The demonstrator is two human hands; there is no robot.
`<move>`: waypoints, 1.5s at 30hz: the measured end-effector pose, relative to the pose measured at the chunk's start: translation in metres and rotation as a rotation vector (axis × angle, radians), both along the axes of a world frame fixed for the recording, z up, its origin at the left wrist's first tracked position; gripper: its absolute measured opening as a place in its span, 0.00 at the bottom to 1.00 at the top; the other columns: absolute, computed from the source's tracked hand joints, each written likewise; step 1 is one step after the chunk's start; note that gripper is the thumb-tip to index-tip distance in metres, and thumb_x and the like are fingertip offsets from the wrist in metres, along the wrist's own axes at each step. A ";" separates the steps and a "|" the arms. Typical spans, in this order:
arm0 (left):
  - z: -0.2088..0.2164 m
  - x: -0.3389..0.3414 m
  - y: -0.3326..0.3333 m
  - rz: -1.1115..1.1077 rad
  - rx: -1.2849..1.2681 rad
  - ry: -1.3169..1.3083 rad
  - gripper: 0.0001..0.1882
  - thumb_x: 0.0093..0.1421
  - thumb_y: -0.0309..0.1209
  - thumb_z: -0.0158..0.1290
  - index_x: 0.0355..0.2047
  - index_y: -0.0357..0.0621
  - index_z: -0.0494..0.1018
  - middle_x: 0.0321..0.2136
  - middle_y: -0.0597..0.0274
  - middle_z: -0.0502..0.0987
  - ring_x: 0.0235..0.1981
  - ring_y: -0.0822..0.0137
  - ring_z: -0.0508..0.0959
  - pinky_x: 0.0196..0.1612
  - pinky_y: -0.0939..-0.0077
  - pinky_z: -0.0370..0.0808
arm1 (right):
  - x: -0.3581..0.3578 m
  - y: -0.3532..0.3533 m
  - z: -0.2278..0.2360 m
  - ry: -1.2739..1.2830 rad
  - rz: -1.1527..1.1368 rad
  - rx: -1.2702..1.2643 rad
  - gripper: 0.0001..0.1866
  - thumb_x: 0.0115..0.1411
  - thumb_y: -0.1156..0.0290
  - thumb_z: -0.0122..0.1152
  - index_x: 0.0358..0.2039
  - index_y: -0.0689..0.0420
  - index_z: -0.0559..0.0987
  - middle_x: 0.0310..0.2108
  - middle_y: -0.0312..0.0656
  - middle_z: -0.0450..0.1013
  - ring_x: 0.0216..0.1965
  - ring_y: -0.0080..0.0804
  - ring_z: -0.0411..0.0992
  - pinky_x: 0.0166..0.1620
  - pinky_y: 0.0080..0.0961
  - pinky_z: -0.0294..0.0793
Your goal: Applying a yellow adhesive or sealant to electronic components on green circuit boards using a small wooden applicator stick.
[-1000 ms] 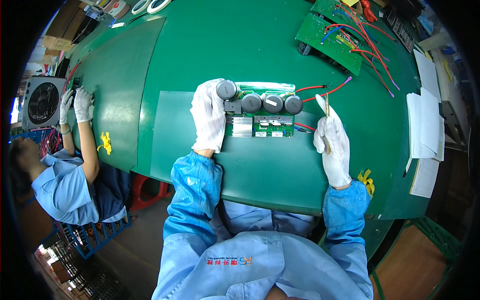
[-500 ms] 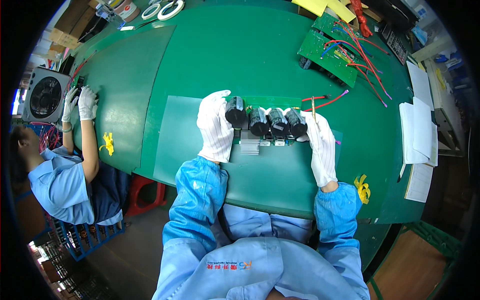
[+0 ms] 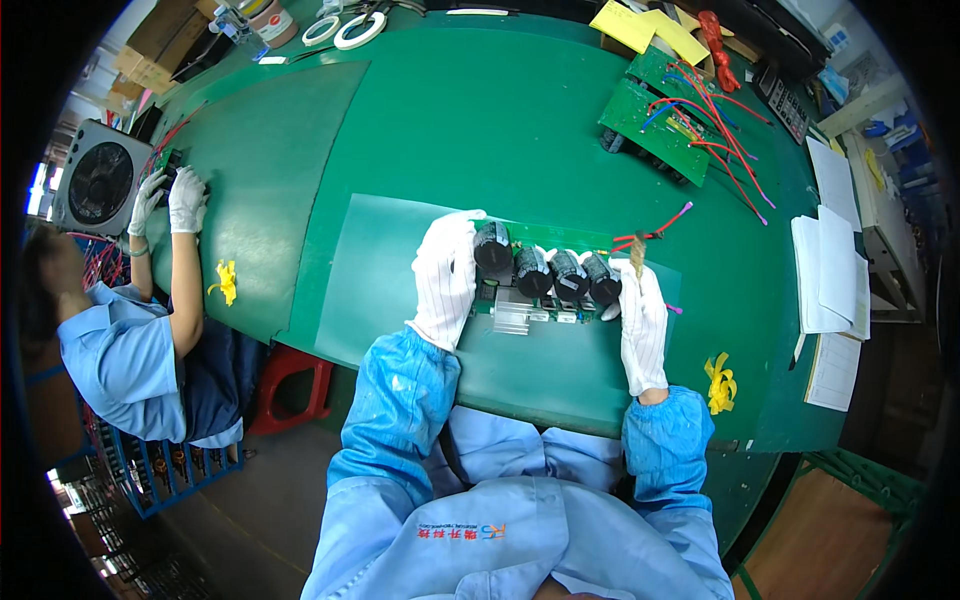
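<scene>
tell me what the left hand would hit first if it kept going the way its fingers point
The left hand points up-right, already against the circuit board; the first black capacitor sits right at its fingertips, so probably that, though depth is unclear.

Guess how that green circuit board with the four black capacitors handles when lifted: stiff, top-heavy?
Probably stiff: the circuit board stays flat, tilted between left hand and right hand. Likely top-heavy: four tall capacitors crowd one face. Its red wires look floppy.
</scene>
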State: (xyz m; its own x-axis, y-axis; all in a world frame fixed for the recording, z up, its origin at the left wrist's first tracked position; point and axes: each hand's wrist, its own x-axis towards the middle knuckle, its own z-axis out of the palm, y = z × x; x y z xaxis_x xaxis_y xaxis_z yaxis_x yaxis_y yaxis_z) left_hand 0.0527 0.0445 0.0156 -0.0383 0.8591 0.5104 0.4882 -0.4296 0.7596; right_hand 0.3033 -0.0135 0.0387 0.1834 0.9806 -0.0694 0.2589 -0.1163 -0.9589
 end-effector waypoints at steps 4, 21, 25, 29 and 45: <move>0.001 -0.020 -0.026 -0.068 -0.112 0.040 0.16 0.66 0.21 0.51 0.54 0.38 0.74 0.56 0.44 0.75 0.56 0.49 0.77 0.57 0.61 0.75 | 0.004 -0.008 0.004 -0.004 0.028 -0.020 0.16 0.76 0.63 0.47 0.52 0.59 0.77 0.30 0.36 0.74 0.26 0.17 0.69 0.27 0.18 0.69; 0.027 -0.028 -0.037 -0.252 -0.133 0.158 0.21 0.63 0.28 0.58 0.57 0.38 0.75 0.37 0.51 0.82 0.31 0.58 0.81 0.33 0.68 0.77 | -0.005 -0.014 0.065 0.093 0.080 -0.062 0.20 0.74 0.58 0.50 0.36 0.63 0.78 0.24 0.40 0.78 0.16 0.18 0.66 0.20 0.18 0.63; 0.032 -0.025 -0.023 -0.203 -0.206 0.304 0.16 0.67 0.27 0.52 0.54 0.43 0.77 0.31 0.51 0.79 0.26 0.57 0.77 0.31 0.66 0.74 | 0.017 0.006 0.068 -0.010 0.261 -0.263 0.23 0.73 0.53 0.50 0.36 0.62 0.78 0.23 0.39 0.77 0.15 0.18 0.66 0.17 0.18 0.62; 0.032 -0.017 -0.012 -0.161 -0.557 0.081 0.19 0.73 0.41 0.46 0.40 0.36 0.78 0.24 0.50 0.74 0.26 0.54 0.69 0.37 0.64 0.70 | 0.001 0.010 0.052 -0.071 0.079 -0.153 0.21 0.74 0.55 0.49 0.46 0.62 0.79 0.20 0.35 0.74 0.14 0.16 0.63 0.18 0.17 0.60; 0.023 -0.013 -0.003 -0.115 -0.713 -0.090 0.35 0.75 0.54 0.39 0.26 0.29 0.68 0.21 0.43 0.69 0.25 0.48 0.61 0.37 0.60 0.68 | -0.076 -0.016 0.047 -1.175 0.352 0.794 0.17 0.55 0.68 0.65 0.45 0.55 0.81 0.46 0.33 0.76 0.34 0.29 0.70 0.30 0.28 0.68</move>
